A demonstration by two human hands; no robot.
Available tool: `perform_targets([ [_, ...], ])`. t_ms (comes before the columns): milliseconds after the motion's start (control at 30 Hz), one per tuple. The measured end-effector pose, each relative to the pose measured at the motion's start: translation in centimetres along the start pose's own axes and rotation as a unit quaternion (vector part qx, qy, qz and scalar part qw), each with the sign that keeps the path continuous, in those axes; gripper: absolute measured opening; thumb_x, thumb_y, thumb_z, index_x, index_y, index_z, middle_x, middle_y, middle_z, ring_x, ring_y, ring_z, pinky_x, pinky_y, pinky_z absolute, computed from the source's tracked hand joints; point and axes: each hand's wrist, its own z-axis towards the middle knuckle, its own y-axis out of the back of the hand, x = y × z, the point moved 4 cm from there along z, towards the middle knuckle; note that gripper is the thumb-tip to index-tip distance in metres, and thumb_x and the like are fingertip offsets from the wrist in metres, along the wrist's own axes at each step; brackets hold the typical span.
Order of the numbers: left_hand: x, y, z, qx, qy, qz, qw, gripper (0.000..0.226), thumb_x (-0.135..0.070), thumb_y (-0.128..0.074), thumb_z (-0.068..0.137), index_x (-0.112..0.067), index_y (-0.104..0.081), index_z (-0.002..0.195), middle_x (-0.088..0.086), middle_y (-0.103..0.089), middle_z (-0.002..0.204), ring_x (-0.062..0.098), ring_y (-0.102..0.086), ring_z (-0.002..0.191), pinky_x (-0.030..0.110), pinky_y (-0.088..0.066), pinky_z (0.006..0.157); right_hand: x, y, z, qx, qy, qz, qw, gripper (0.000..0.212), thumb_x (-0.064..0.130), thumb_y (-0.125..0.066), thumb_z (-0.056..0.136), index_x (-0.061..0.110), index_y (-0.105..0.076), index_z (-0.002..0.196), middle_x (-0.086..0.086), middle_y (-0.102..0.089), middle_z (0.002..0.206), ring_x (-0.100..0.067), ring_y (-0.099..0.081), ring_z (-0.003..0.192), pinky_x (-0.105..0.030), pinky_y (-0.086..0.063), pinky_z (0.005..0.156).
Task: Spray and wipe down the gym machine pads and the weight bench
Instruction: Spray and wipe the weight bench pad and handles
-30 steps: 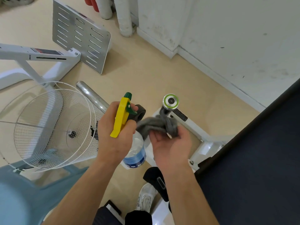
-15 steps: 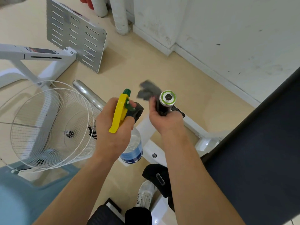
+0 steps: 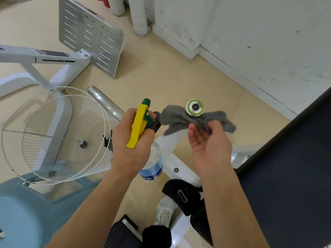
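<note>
At far left a pale blue plastic stool (image 3: 21, 212) sits low in view, and behind it a white wire fan guard (image 3: 59, 135) encloses a small dark hub; we cannot make out any blades inside. Beyond these a slotted metal footplate (image 3: 91, 34) stands tilted on a white machine frame (image 3: 44, 58), and a chrome bar (image 3: 105, 102) runs down behind our left hand (image 3: 130, 145). That hand's fingers are wrapped round the neck of a spray bottle (image 3: 152, 163) with a yellow trigger and green nozzle, held upright. Its clear body carries a blue label, and we cannot tell how much liquid it holds. Just to the right a grey cloth (image 3: 177, 117) is draped round a machine handle below its green-ringed end cap (image 3: 194, 107). Our right hand (image 3: 209, 145), palm toward us, pinches the cloth's lower folds with curled fingers. Below, a white shoe (image 3: 163, 210) rests on the tan floor (image 3: 161, 72). The dark padded bench (image 3: 295, 167) fills the right edge, apart from both hands.
</note>
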Motion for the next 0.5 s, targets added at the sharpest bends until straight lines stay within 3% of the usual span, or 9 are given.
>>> perform_targets([
  [67, 0.4, 0.0, 0.0, -0.006, 0.008, -0.012, 1.0, 0.035, -0.001, -0.054, 0.074, -0.013, -0.068, 0.104, -0.002, -0.072, 0.091, 0.023, -0.064, 0.069, 0.044, -0.059, 0.063, 0.1, 0.3, 0.6, -0.002, 0.069, -0.081, 0.994, 0.024, 0.029, -0.055, 0.099, 0.012, -0.067, 0.111, 0.0, -0.074, 0.087, -0.011, -0.069, 0.071, -0.031, -0.056, 0.07],
  [167, 0.9, -0.1, -0.1, -0.012, 0.008, -0.009, 1.0, 0.035, -0.002, -0.054, 0.073, -0.013, -0.067, 0.103, 0.004, -0.071, 0.09, 0.028, -0.063, 0.07, 0.051, -0.057, 0.061, -0.9, -0.4, 1.6, 0.044, 0.076, -0.082, 0.993, 0.04, 0.054, -0.036, 0.103, 0.029, -0.065, 0.117, 0.018, -0.074, 0.092, 0.002, -0.067, 0.086, -0.029, -0.049, 0.092],
  [300, 1.1, -0.4, -0.4, -0.016, 0.005, 0.003, 1.0, 0.033, -0.006, -0.055, 0.075, -0.015, -0.068, 0.103, 0.006, -0.071, 0.088, 0.031, -0.062, 0.069, 0.055, -0.056, 0.062, -2.0, -0.9, 5.4, 0.049, 0.114, -0.115, 0.986, 0.049, 0.046, -0.043, 0.103, 0.006, -0.067, 0.121, -0.009, -0.071, 0.102, -0.015, -0.062, 0.081, -0.025, -0.048, 0.066],
  [400, 1.1, -0.8, -0.3, -0.016, 0.007, -0.001, 1.0, 0.034, -0.005, -0.055, 0.074, -0.017, -0.068, 0.103, 0.005, -0.071, 0.089, 0.031, -0.063, 0.071, 0.056, -0.056, 0.062, -2.7, -0.6, 8.9, 0.032, 0.129, -0.177, 0.975, 0.046, 0.041, -0.044, 0.102, 0.003, -0.062, 0.082, -0.01, -0.057, 0.063, -0.023, -0.042, 0.05, -0.028, -0.032, 0.05],
  [500, 0.8, -1.3, -0.3, -0.012, 0.007, 0.004, 1.0, 0.034, -0.006, -0.055, 0.074, -0.02, -0.067, 0.102, -0.001, -0.072, 0.089, 0.03, -0.064, 0.073, 0.056, -0.057, 0.064, -3.1, 0.2, 11.9, -0.006, 0.132, -0.257, 0.957, 0.047, 0.042, -0.052, 0.099, 0.017, -0.043, 0.06, -0.001, -0.042, 0.052, -0.021, -0.036, 0.05, -0.032, -0.034, 0.054],
])
